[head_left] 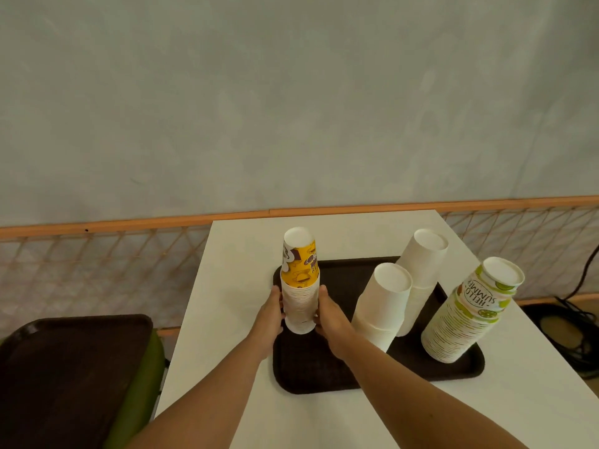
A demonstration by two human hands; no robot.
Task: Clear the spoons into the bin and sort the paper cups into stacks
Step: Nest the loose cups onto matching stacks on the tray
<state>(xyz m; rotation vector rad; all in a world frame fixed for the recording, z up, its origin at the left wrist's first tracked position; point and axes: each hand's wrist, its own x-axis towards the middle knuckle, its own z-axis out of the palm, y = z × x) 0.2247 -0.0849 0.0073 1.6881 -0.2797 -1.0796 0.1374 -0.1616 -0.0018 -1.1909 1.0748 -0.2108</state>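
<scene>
A tall upside-down stack of paper cups with a yellow printed cup on top [299, 280] stands on the left part of a dark brown tray [311, 367]. My left hand [270, 315] and my right hand [330, 315] hold its lower part from both sides. To the right on the tray stand two plain white stacks [384, 306] [421, 273], leaning against each other. A stack with a lime "Hello Summer" print [470, 312] stands on the tray's right end. No spoons or bin are in view.
The tray lies on a white table [227, 319] against a wall. A second dark tray [64, 367] rests on a green seat [142, 384] at the left. Black cables [577, 322] lie on the floor at the right.
</scene>
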